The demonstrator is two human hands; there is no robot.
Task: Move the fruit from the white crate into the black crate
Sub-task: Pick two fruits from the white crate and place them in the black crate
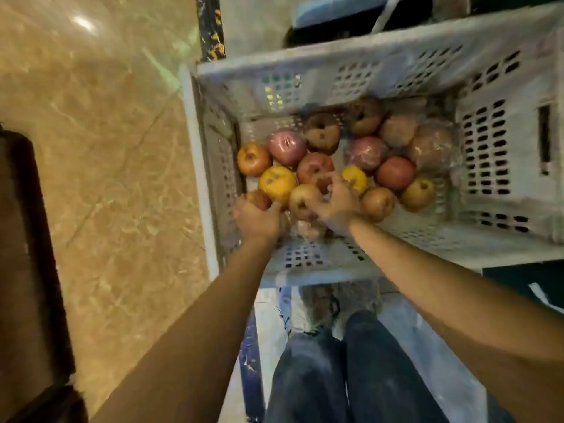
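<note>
Inside the white crate [351, 77], fruit [396, 174] of red, pink and yellow tones lies in 1 loose layer over most of the perforated base. None of it is outside the crate. The 2 bare forearms pass over the crate's near wall.

Left hand [258, 222]: at the crate's near-left corner, fingers curled round a small red fruit [260, 199] and gripping it, low among its neighbours.

Right hand [335, 206]: just right of the left hand, fingers bent over a pale red fruit [303, 200]. Motion blur hides whether they clasp it or only touch it.

A yellow fruit [277, 183] sits just beyond the left hand.

Left of the crate lie brown marbled floor tiles [106, 148]. Farther left is a dark object [27, 239], cut by the frame edge and unidentifiable. On the crate's near side stand 2 legs in dark trousers [351, 377].
</note>
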